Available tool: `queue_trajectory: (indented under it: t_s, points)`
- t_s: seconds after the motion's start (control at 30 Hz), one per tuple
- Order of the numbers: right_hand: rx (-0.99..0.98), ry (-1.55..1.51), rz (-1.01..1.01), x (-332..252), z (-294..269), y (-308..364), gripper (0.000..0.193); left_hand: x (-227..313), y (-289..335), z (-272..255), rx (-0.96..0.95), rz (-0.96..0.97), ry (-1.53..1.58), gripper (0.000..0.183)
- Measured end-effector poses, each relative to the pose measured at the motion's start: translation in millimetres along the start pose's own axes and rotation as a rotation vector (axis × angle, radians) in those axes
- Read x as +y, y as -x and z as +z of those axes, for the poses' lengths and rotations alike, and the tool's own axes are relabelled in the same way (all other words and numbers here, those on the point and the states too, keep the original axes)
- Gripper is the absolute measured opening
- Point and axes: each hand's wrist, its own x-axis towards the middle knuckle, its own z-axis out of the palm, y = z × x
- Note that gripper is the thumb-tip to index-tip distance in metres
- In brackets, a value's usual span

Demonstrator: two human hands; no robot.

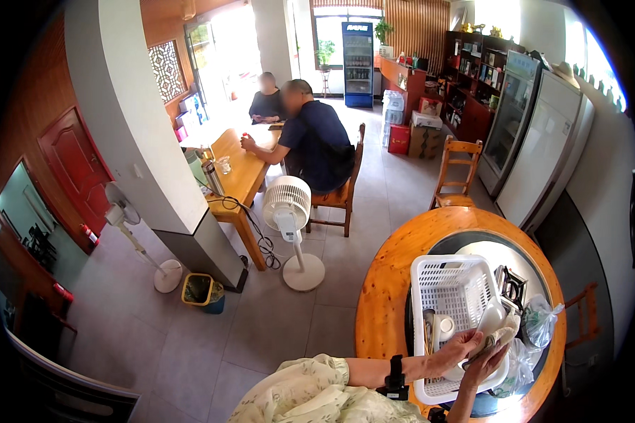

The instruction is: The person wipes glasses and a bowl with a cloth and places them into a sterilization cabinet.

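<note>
A white plastic basket (418, 296) with slotted walls stands on the round wooden table (381, 303). Over its near right part my two hands meet, both closed. My right hand (488, 365) grips a beige cloth (502, 337). My left hand (457, 352) comes in from the left and pinches at the cloth's edge; a small item between the hands is too blurred to name. Behind the cloth shows a pale dish (491, 316). Inside the basket, left of my hands, sit a white cup (444, 326) and some thin sticks or utensils (428, 328).
Right of the basket are a small gas stove (511, 285) and knotted plastic bags (540, 321). A wooden chair (457, 173) stands beyond the table. Further left, a white fan (289, 218), a bin (203, 293) and a pillar (137, 120). Two people sit at another table (241, 173).
</note>
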Motion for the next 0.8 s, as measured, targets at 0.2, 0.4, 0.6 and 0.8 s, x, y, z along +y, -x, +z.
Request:
queue_trajectory:
  t_s: [0.2,0.4,0.6,0.8]
  points:
    - [-0.073,0.361,-0.468,-46,10,-9,0.033,1,-3,-10,0.059,-0.08,0.15,0.032]
    - [-0.035,0.236,-0.402,-11,2,-14,0.042,0,-6,-10,-0.097,0.029,0.105,0.027]
    - [-0.116,0.494,-0.448,-13,-13,-19,0.031,6,1,1,0.107,-0.046,0.202,0.031]
    - [0.007,0.338,-0.414,-14,-22,-8,0.033,6,4,9,0.123,-0.158,0.182,0.035]
